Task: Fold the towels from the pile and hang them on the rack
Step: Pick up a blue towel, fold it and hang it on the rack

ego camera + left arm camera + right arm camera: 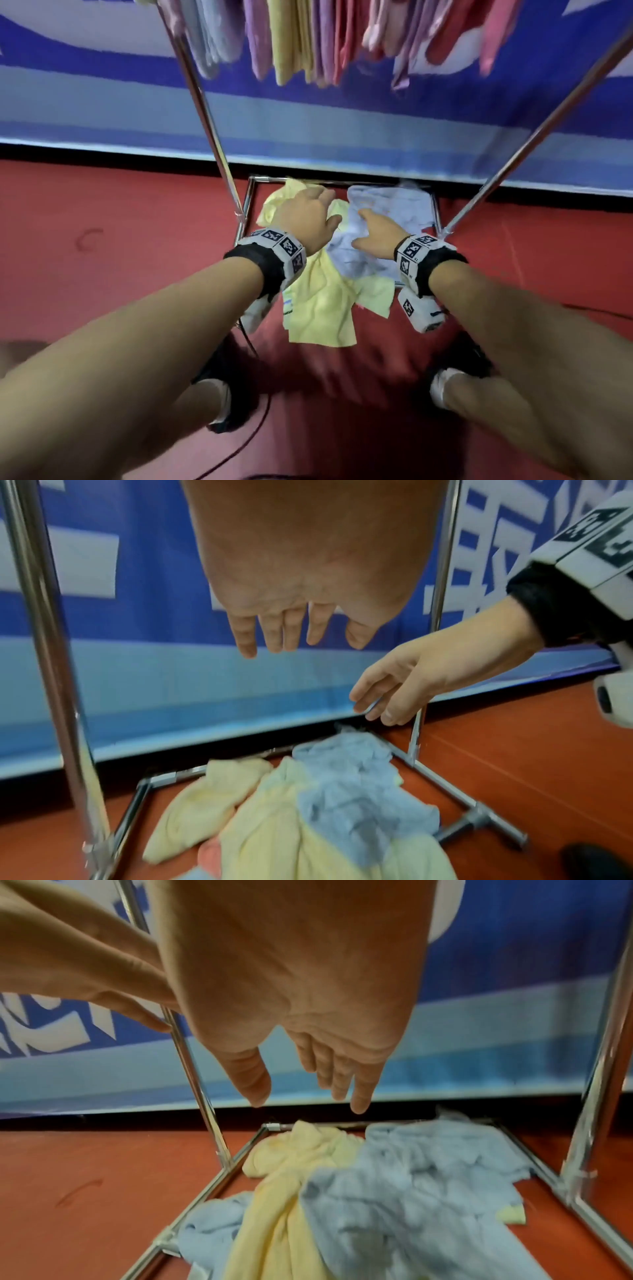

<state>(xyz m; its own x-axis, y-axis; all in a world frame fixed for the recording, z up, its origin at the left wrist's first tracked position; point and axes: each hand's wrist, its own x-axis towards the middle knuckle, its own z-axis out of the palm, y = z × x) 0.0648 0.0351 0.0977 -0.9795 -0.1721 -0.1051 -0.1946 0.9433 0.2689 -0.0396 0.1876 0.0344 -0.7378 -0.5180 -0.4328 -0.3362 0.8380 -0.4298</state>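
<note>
Even indoor light, soft motion blur (edges bend wide).

floor: red [120,274]; wall: blue-and-white banner [102,102], lettering possibly printed; black baseboard strip [102,152]

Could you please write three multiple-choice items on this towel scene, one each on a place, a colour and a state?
1. Where does the towel pile lie?
A. on the floor inside the rack's base frame
B. on a chair
C. over the top rail

2. Which colour is the top towel of the pile?
A. red
B. light blue
C. black

3. How is the left hand?
A. gripping a pole
B. fist clenched
C. open, holding nothing

Key: 1 A, the frame bars surround it; 2 B, it overlies the yellow towel; 3 C, its fingers hang straight above the pile.
</note>
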